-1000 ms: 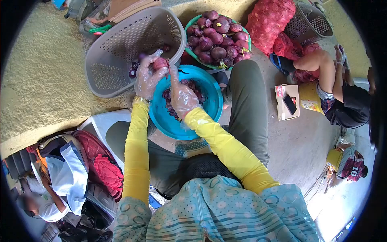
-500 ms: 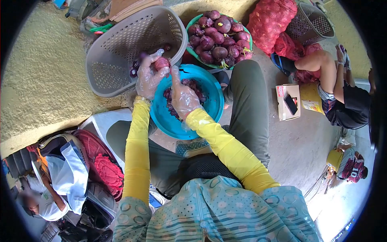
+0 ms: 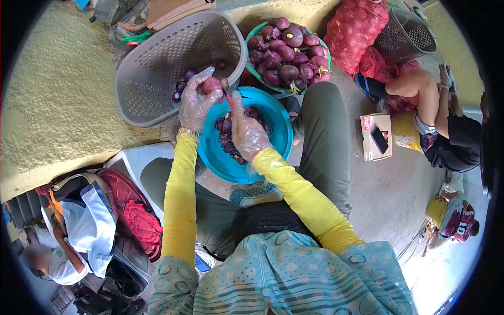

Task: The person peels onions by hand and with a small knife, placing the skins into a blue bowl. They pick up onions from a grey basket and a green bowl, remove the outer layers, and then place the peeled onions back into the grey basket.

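Onion [image 3: 212, 85] sits in the left hand [image 3: 195, 105], gloved fingers clamped around it, between the grey basket [image 3: 152, 60] and the blue basin [image 3: 278, 123]; the right hand's [image 3: 248, 128] fingers look closed on a slim red tool [image 3: 229, 100], likely a knife. Trimming or peeling seems under way; the next stroke calls for a steady left hold, thumb clear of any edge
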`<state>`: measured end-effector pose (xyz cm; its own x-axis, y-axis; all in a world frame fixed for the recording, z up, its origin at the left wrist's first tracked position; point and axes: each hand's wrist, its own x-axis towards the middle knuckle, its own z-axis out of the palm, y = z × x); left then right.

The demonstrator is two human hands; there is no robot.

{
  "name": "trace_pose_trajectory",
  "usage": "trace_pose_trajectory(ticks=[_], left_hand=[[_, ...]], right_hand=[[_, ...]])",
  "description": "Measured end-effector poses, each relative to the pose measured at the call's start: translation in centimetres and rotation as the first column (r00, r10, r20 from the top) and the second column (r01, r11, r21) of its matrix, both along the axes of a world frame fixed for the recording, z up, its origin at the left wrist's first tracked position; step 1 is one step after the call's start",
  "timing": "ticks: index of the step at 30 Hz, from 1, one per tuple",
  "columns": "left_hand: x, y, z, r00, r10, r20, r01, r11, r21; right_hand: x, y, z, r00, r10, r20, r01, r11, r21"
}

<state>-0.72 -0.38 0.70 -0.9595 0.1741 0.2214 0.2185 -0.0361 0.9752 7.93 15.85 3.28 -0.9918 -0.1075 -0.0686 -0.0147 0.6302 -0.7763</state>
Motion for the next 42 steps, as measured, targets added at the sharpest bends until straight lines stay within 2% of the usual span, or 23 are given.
trace_pose_trajectory(ticks=[3, 4, 5, 7, 8, 9, 10, 11, 12, 13, 15, 17, 19, 20, 21, 23, 24, 25, 27, 28, 29, 32, 42], left_hand=[[0.6, -0.5, 0.5, 0.996, 0.055, 0.071, -0.065, 0.987, 0.147], [0.8, -1.1, 0.6, 0.995, 0.069, 0.066, -0.078, 0.987, 0.141], [0.9, -1.8, 0.7, 0.991, 0.105, 0.088, -0.117, 0.983, 0.142], [1.6, -2.2, 1.8, 0.982, 0.154, 0.106, -0.168, 0.976, 0.142], [2.2, -2.2, 2.8, 0.971, 0.151, 0.186, -0.188, 0.962, 0.200], [2.8, -2.2, 3.7, 0.954, 0.142, 0.263, -0.212, 0.942, 0.259], [3.3, -2.3, 4.2, 0.953, 0.155, 0.259, -0.223, 0.940, 0.258], [3.7, -2.5, 4.6, 0.922, 0.112, 0.371, -0.216, 0.943, 0.252], [4.1, -2.7, 4.9, 0.876, 0.067, 0.478, -0.209, 0.946, 0.250], [4.4, -2.8, 4.8, 0.878, 0.078, 0.472, -0.219, 0.943, 0.251], [5.0, -2.9, 4.4, 0.851, 0.004, 0.526, -0.209, 0.920, 0.331], [5.8, -3.0, 4.6, 0.855, -0.037, 0.517, -0.194, 0.902, 0.385], [6.1, -3.4, 4.2, 0.761, -0.094, 0.642, -0.295, 0.832, 0.471], [6.1, -3.2, 3.8, 0.767, -0.065, 0.638, -0.349, 0.792, 0.500], [5.9, -3.2, 3.8, 0.777, -0.052, 0.628, -0.356, 0.786, 0.506], [5.3, -3.3, 3.8, 0.814, -0.141, 0.563, -0.313, 0.711, 0.630], [5.0, -2.6, 4.8, 0.802, -0.101, 0.589, -0.338, 0.737, 0.586], [4.6, -2.6, 4.7, 0.809, -0.092, 0.580, -0.341, 0.731, 0.591], [4.1, -2.7, 4.2, 0.754, -0.153, 0.639, -0.270, 0.815, 0.513], [4.0, -2.3, 4.0, 0.750, -0.138, 0.647, -0.261, 0.837, 0.481], [3.8, -2.3, 3.8, 0.754, -0.131, 0.644, -0.269, 0.832, 0.485], [3.7, -2.3, 3.0, 0.745, -0.112, 0.657, -0.239, 0.875, 0.420], [3.6, -1.6, 4.8, 0.699, -0.130, 0.704, -0.288, 0.849, 0.443]], right_hand=[[1.4, 1.6, 0.3, 1.000, -0.013, 0.027, 0.015, 0.998, -0.068], [2.1, 2.4, 0.5, 0.997, -0.006, -0.082, -0.001, 0.996, -0.093], [2.7, 3.3, 1.0, 0.996, 0.008, -0.087, -0.016, 0.995, -0.097], [3.5, 4.6, 2.8, 0.994, 0.008, 0.104, 0.031, 0.927, -0.373], [4.1, 4.6, 1.9, 0.998, -0.056, 0.024, 0.061, 0.856, -0.514], [4.1, 5.0, 2.1, 0.999, -0.042, 0.018, 0.045, 0.855, -0.516], [4.0, 5.7, 2.6, 0.982, 0.009, 0.188, 0.111, 0.780, -0.616], [3.8, 6.3, 3.1, 0.935, 0.083, 0.345, 0.194, 0.696, -0.692], [3.4, 6.9, 4.0, 0.895, 0.150, 0.421, 0.228, 0.655, -0.720], [3.1, 7.1, 3.4, 0.896, 0.161, 0.414, 0.216, 0.657, -0.722], [2.2, 7.1, 1.9, 0.872, 0.316, 0.374, 0.258, 0.355, -0.899], [1.3, 7.1, 2.1, 0.869, 0.311, 0.385, 0.258, 0.379, -0.889], [-0.3, 7.0, 3.6, 0.813, 0.394, 0.428, 0.313, 0.324, -0.893], [-1.4, 6.6, 5.0, 0.834, 0.314, 0.453, 0.291, 0.447, -0.846], [-2.7, 6.5, 5.0, 0.835, 0.329, 0.442, 0.272, 0.453, -0.849], [-5.5, 6.4, 4.7, 0.849, 0.390, 0.357, 0.085, 0.566, -0.820], [-6.4, 5.6, 4.5, 0.881, 0.330, 0.340, 0.068, 0.623, -0.779], [-7.3, 5.2, 4.1, 0.880, 0.340, 0.331, 0.051, 0.626, -0.779], [-8.8, 4.6, 2.9, 0.899, 0.318, 0.301, 0.010, 0.672, -0.741], [-8.8, 4.2, 2.3, 0.914, 0.319, 0.252, 0.000, 0.621, -0.784], [-8.9, 4.0, 1.8, 0.911, 0.328, 0.250, -0.011, 0.624, -0.781], [-8.5, 3.6, 2.5, 0.904, 0.268, 0.333, 0.079, 0.662, -0.745], [-8.7, 3.8, 3.0, 0.872, 0.272, 0.408, 0.154, 0.638, -0.754]])
